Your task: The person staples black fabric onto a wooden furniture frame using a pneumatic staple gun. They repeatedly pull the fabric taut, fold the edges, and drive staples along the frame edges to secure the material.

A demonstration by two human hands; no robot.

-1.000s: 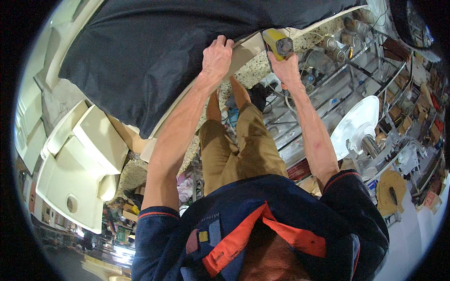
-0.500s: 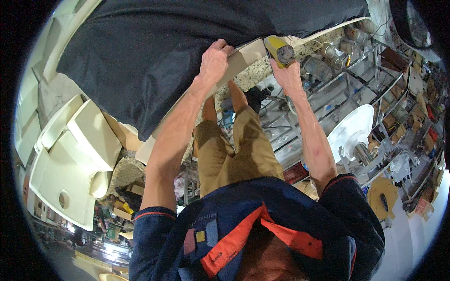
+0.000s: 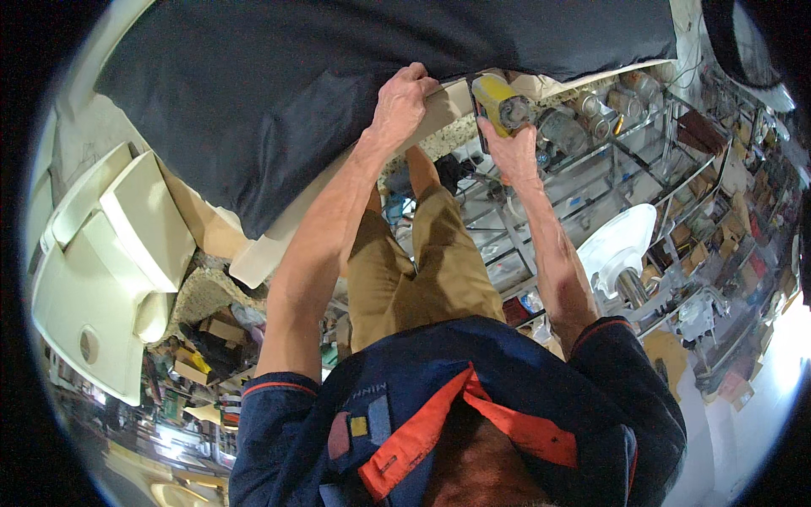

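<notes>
Black fabric [image 3: 270, 101] is draped over a large piece whose pale edge strip [image 3: 443, 106] shows along the near side. My left hand [image 3: 400, 108] is closed at the fabric's edge, its curled fingers gripping the cloth where it meets the strip. Just right of it, my right hand [image 3: 514, 155] is wrapped around a yellow and black staple gun [image 3: 504, 103] with a round grey cap. The gun's nose lies against or close to the pale edge; the contact point is hidden.
Cream moulded parts [image 3: 93, 304] stand at the left. To the right are glass jars [image 3: 562, 131], a metal bar frame [image 3: 591, 173], a white round pedestal base [image 3: 621, 241] and cluttered boxes [image 3: 731, 232]. My legs [image 3: 422, 262] are below the piece.
My left hand has slid right along the fabric's edge, closer to the staple gun. The surroundings have shifted somewhat leftward in the picture. My right hand still grips the gun.
</notes>
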